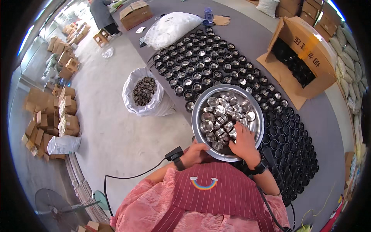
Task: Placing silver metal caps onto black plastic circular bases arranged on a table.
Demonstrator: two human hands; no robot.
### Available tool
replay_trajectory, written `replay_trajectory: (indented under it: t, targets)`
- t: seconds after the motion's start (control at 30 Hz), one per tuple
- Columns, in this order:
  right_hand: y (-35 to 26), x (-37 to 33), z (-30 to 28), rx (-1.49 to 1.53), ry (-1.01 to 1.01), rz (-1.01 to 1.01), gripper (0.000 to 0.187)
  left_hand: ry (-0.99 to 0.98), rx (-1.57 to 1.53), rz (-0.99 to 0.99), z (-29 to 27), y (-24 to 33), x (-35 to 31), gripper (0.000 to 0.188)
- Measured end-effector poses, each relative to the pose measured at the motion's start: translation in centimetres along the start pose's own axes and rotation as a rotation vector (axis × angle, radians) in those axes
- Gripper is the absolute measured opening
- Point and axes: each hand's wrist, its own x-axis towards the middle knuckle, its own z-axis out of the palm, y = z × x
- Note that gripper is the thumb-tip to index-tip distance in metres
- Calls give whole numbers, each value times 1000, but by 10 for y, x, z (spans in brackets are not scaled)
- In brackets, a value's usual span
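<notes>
A wide steel bowl (pixel 197 131) is in front of me, tilted slightly, with several shiny shallow metal cups (pixel 220 110) heaped in it. My left hand (pixel 195 154) is closed on the bowl's near left rim. Inside the bowl, my right hand (pixel 245 142) reaches down over the cups, thumb and fingers apart; its fingertips are partly hidden among them. Beyond the bowl, rows of black round jars (pixel 198 65) cover much of the grey table, each with a shiny metal cup in its mouth. Black jars (pixel 288 150) to the right of the bowl show dark mouths.
An open cardboard box (pixel 328 73) holding black jars stands at the table's right. A white sack (pixel 129 94) of small dark pieces is on the left floor. A plastic bag (pixel 170 29) and a purple bottle (pixel 208 14) lie farther back. A person (pixel 101 17) stands far left.
</notes>
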Motion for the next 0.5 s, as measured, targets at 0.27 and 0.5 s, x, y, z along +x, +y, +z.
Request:
replay_trajectory:
  t: [0.27, 0.5]
  targets:
    - [-7, -1, -3, -47, -113, -65, 55, -54, 42, 92, 3, -6, -7, 63]
    - [15, -2, 2, 112, -182, -31, 44, 41, 29, 32, -8, -16, -1, 65]
